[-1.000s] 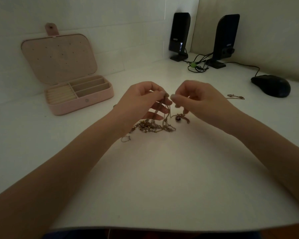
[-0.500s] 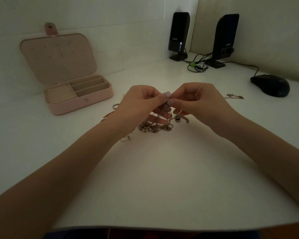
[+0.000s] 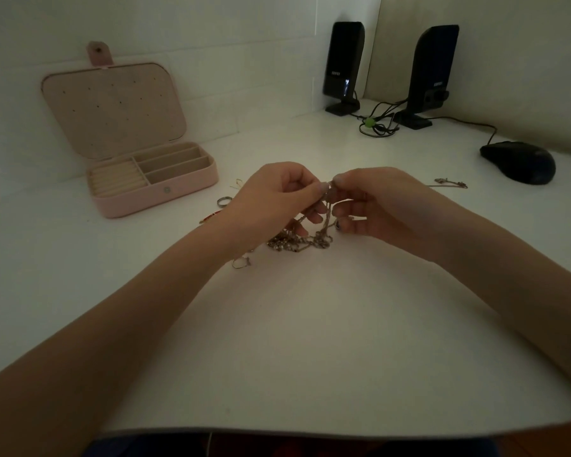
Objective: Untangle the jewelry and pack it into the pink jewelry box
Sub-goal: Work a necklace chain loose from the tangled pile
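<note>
A tangle of thin chains (image 3: pixel 297 242) lies on the white desk (image 3: pixel 310 341), with strands rising to my fingertips. My left hand (image 3: pixel 274 196) and my right hand (image 3: pixel 376 202) meet above it, both pinching the same chain at its top. The pink jewelry box (image 3: pixel 182 192) stands open at the left, lid leaning against the wall, its compartments bare. A ring (image 3: pixel 223 202), a small hoop (image 3: pixel 241 262), a red-tinted piece (image 3: pixel 210 217) and a thin wire piece (image 3: pixel 237 183) lie loose around my left wrist. Another small chain piece (image 3: pixel 450 183) lies to the right.
Two black speakers (image 3: pixel 343 67) (image 3: pixel 431 74) stand at the back with bundled cables (image 3: pixel 374 123) between them. A black mouse (image 3: pixel 518 162) sits at the right. The desk's front edge runs near the bottom of the view.
My hands have closed together, so their fingertips now touch over the tangle. The ring and other loose pieces by my left wrist have come into view.
</note>
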